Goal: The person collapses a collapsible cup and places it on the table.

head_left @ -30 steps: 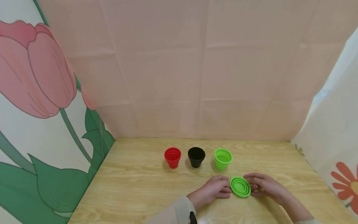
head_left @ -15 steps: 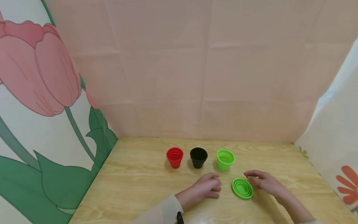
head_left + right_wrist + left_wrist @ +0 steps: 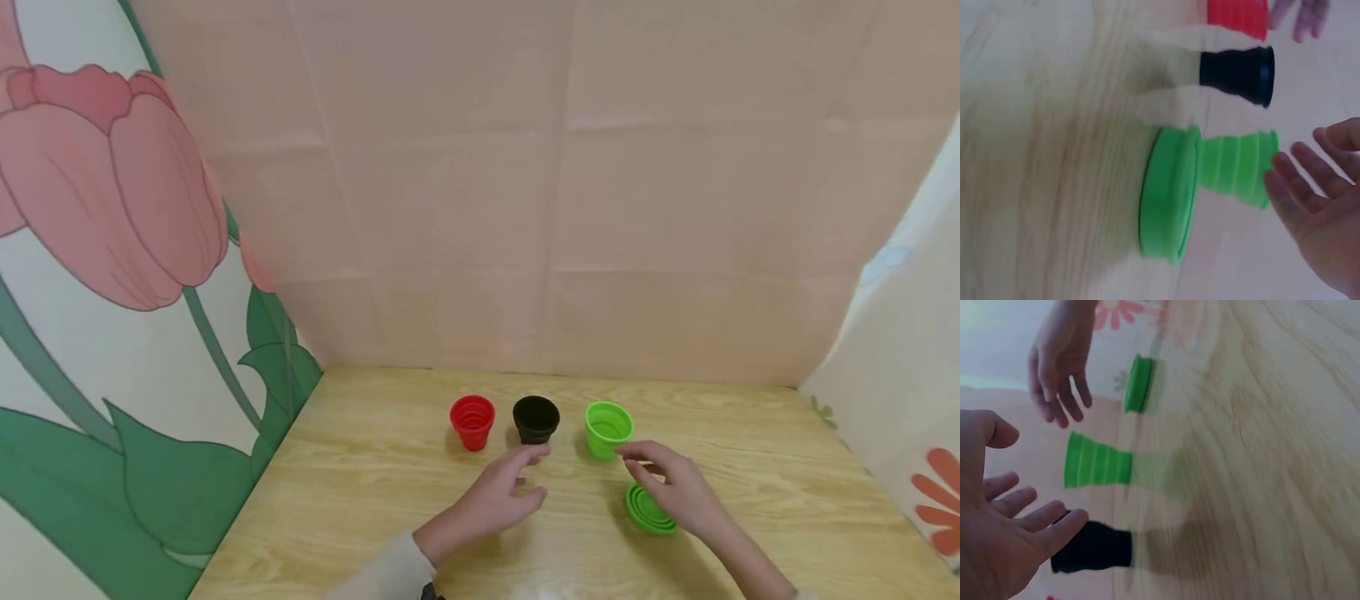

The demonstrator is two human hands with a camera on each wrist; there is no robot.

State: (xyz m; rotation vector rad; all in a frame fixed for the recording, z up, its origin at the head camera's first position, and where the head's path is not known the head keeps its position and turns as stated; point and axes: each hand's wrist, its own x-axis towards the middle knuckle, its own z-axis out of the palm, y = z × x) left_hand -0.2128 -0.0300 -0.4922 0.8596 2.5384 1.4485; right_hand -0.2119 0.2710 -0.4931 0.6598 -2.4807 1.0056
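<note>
Three collapsible cups stand upright in a row: a red cup [image 3: 472, 423], a black cup [image 3: 536, 419] and a light green cup [image 3: 608, 430]. In front of the green one, a second green cup [image 3: 647, 510] lies collapsed flat on the table, partly covered by my right hand [image 3: 675, 492] in the head view. That hand holds nothing; its relaxed fingers [image 3: 1300, 172] hover above the flat cup, toward the upright green one. My left hand [image 3: 491, 500], fingers and thumb spread, is in the air before the black cup and overlaps its base in the head view.
The cups stand on a light wood-grain table [image 3: 360, 492]. A plain pinkish cloth [image 3: 450, 208] hangs behind it. To the left is a panel with a tulip print [image 3: 150, 200], to the right one with a red flower [image 3: 937, 500].
My left hand has left the collapsed green cup, moved left, then up toward the black cup. My right hand has lifted off it and moved forward and left. The cups keep their places.
</note>
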